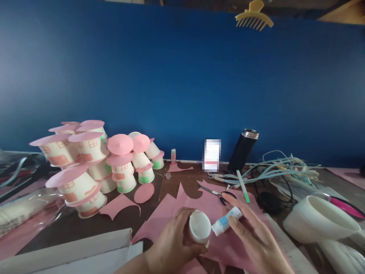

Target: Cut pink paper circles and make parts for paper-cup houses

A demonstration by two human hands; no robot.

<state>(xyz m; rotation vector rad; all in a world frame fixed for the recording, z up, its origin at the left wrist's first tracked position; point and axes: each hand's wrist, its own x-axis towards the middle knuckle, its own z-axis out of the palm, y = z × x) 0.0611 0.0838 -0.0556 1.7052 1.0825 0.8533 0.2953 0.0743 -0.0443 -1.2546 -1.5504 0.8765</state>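
Note:
In my left hand (173, 239) is a small white paper cup (200, 227), its round end tilted up toward me. My right hand (253, 232) grips a white glue stick with a blue label (226, 221) between thumb and fingers. One end of the stick points at the cup, close to its rim. Under both hands lie cut sheets of pink paper (168, 213). Just beyond the right fingers are scissors with dark handles (215, 192), and a green-tipped white marker (243, 186) lies to their right.
Paper cups with pink paper roofs and drawn windows (91, 146) stand stacked at the left. A pink disc (144, 193) lies beside them. A black bottle (242, 150), tangled cables (273, 175) and a sleeve of white cups (319, 220) occupy the right. A white box (71, 251) sits front left.

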